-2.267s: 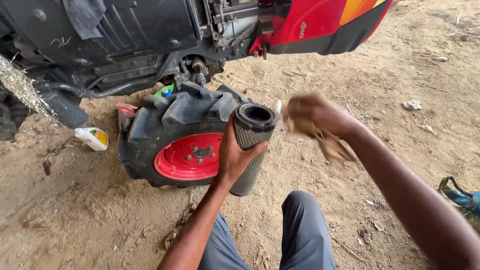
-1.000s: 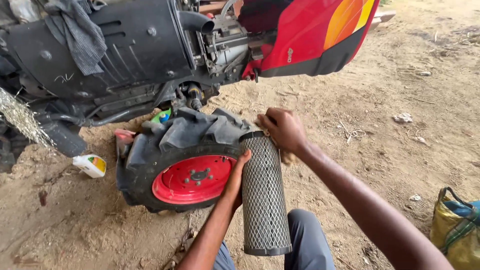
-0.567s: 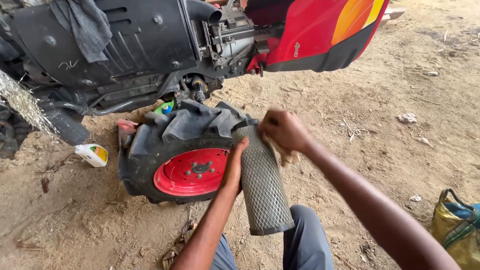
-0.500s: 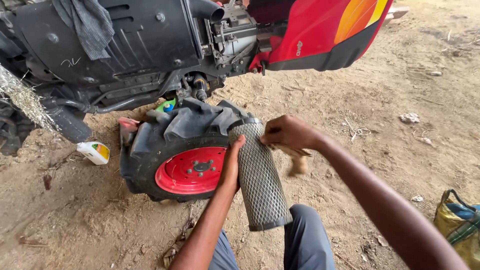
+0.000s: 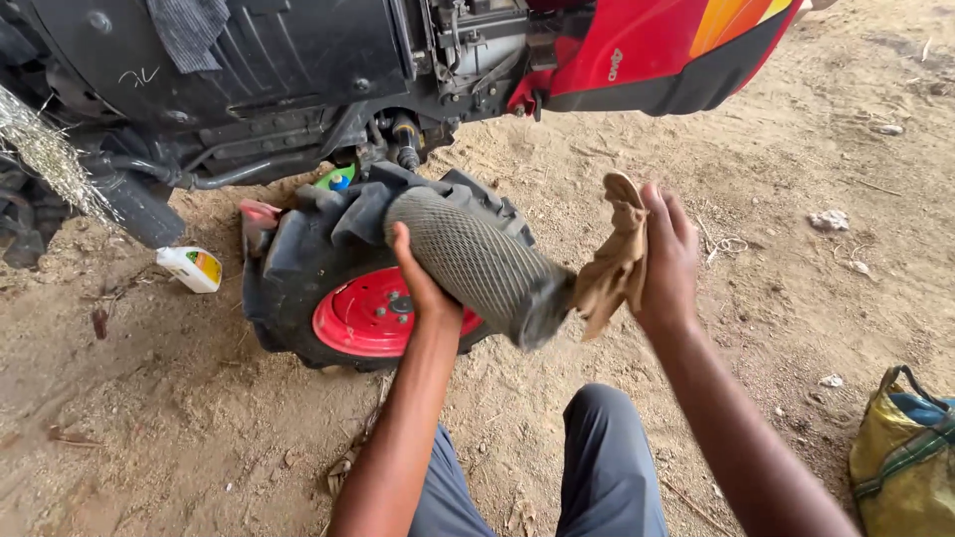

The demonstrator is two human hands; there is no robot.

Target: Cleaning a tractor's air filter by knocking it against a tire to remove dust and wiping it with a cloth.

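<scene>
Fingers of my left hand (image 5: 423, 288) wrap the grey mesh-covered cylindrical filter (image 5: 477, 264) from beneath; my right hand (image 5: 665, 261) fingers clutch a crumpled tan rag (image 5: 612, 268) just beside its lower end.

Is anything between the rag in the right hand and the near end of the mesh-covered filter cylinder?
Nothing visible stands in the way. The right hand holds the tan rag right at the near end of the filter cylinder, which the left hand grips from below. Whether the rag touches that end cannot be told.
</scene>
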